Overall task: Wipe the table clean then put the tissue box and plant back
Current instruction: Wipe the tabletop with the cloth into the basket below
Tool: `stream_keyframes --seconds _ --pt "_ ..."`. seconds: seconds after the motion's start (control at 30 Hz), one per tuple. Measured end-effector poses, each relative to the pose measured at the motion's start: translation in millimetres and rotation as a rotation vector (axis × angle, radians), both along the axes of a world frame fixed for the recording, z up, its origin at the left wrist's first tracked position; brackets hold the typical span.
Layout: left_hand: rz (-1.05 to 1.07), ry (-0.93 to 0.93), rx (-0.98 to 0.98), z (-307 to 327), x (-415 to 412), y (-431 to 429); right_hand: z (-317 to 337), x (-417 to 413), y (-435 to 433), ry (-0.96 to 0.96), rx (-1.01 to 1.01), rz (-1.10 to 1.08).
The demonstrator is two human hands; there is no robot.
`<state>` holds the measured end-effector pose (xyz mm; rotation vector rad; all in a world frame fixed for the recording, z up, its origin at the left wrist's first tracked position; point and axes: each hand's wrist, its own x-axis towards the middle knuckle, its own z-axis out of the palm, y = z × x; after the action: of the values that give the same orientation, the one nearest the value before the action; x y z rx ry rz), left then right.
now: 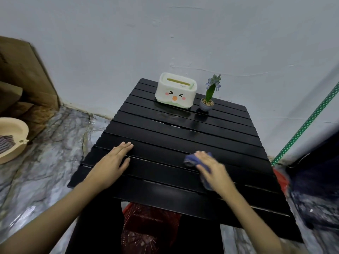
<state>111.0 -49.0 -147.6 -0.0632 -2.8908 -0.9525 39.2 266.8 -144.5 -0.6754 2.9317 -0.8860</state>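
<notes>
A black slatted table (165, 132) stands against the wall. At its far end sit a white tissue box (175, 91) with a cartoon face and, just right of it, a small potted plant (209, 97) with purple flowers. My right hand (212, 165) presses a blue cloth (190, 160) onto the near right part of the table; the hand is blurred. My left hand (113, 162) lies flat, fingers together, on the near left part of the tabletop, holding nothing.
A red basket (146, 230) sits under the table's near edge. A beige basin (11, 140) with a striped cloth rests on the floor at left, near cardboard boxes (23, 79). A green dotted pole (308, 121) leans at right, beside dark objects.
</notes>
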Motion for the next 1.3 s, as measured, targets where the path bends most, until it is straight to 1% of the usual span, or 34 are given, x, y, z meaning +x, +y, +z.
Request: stream_keyframes --seconds 0.07,0.1,0.13,0.2,0.27,0.33,0.37,0.43,0.5,0.53,0.57,0.6,0.63,0.67,0.73,0.77,0.8,0.83,0.87,0.93,1.0,1.07,1.13,1.2,1.23,1.3 --pt "0.003 0.02 0.008 10 -4 -8 1 -19 16 -0.002 -0.059 -0.262" --pt "0.01 0.04 0.009 16 -6 -12 1 -29 11 -0.007 -0.06 -0.357" --pt "0.021 0.061 0.009 22 -8 -16 -1 -38 -2 -0.004 -0.057 -0.412" --pt "0.042 0.085 0.016 33 -11 -22 -4 -50 -44 0.016 -0.043 -0.408" --pt "0.055 0.092 0.005 41 -13 -28 -7 -49 -99 0.043 -0.038 -0.288" --pt "0.063 0.093 -0.015 46 -14 -33 -12 -32 -157 0.054 -0.031 -0.124" --pt "0.069 0.093 -0.017 47 -14 -35 -12 -18 -183 0.058 -0.031 -0.023" --pt "0.075 0.095 -0.008 50 -16 -38 -9 22 -219 0.064 -0.026 0.248" --pt "0.077 0.095 -0.012 49 -18 -41 -6 59 -220 0.043 0.008 0.496" --pt "0.082 0.092 -0.014 49 -18 -43 -6 70 -206 0.027 0.014 0.579" --pt "0.085 0.087 -0.018 49 -18 -45 -6 74 -185 0.018 0.03 0.631" --pt "0.086 0.08 -0.023 48 -18 -47 -6 73 -162 0.015 0.049 0.638" --pt "0.084 0.072 -0.028 48 -16 -49 -7 66 -140 0.027 0.059 0.592" --pt "0.082 0.066 -0.033 48 -15 -51 -9 52 -122 0.041 0.047 0.503" --pt "0.077 0.06 -0.041 50 -12 -54 -8 16 -105 0.044 -0.009 0.237" --pt "0.076 0.058 -0.044 52 -11 -56 -6 0 -111 0.043 -0.009 0.114" --pt "0.075 0.055 -0.049 54 -10 -56 -5 -10 -125 0.05 -0.01 0.039" --pt "0.075 0.054 -0.054 57 -10 -56 -4 -16 -144 0.062 -0.012 0.009" --pt "0.077 0.056 -0.059 59 -10 -55 -4 -17 -167 0.066 -0.009 0.01" --pt "0.083 0.079 -0.064 64 -12 -53 -8 -5 -213 0.041 -0.014 0.08" --pt "0.079 0.096 -0.066 67 -13 -53 -11 26 -248 0.031 -0.042 0.25" --pt "0.075 0.089 -0.067 67 -12 -54 -11 65 -252 0.012 -0.036 0.428" --pt "0.08 0.085 -0.071 66 -10 -57 -11 87 -225 0.019 -0.049 0.519" --pt "0.089 0.083 -0.08 64 -5 -61 -6 87 -184 0.015 -0.072 0.504" --pt "0.095 0.079 -0.085 62 -2 -64 -5 76 -164 0.011 -0.075 0.447" --pt "0.104 0.067 -0.085 59 5 -71 -3 40 -138 0.011 -0.056 0.244"
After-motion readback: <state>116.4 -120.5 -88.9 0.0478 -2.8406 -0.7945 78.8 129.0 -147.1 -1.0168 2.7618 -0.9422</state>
